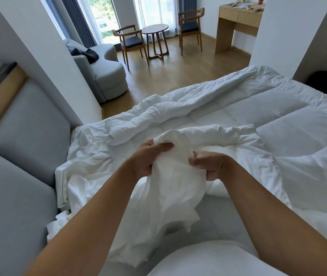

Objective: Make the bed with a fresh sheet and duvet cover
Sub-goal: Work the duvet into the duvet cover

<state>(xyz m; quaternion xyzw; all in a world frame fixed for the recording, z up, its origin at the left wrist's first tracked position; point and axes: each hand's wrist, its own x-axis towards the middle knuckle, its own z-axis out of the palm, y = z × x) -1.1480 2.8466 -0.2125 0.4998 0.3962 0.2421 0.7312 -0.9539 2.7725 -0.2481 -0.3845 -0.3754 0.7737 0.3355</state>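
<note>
Left hand (pixel 141 161) and right hand (pixel 208 166) clench one bunched white cloth (pixel 170 188), its edges lost in folds. Beyond the grip lies the duvet (pixel 238 116); left of it the headboard (pixel 25 126) crowds, floor (pixel 178 76) open farther off.

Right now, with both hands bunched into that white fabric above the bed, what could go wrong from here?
1. The left hand and right hand grip the white fabric as a tight wad, with no corner or edge showing, so it may go on twisted.
2. The duvet lies rumpled and folded over along its far-left side; it could bunch inside a cover.
3. Loose sheet trails beside the headboard and might get dragged off.
</note>
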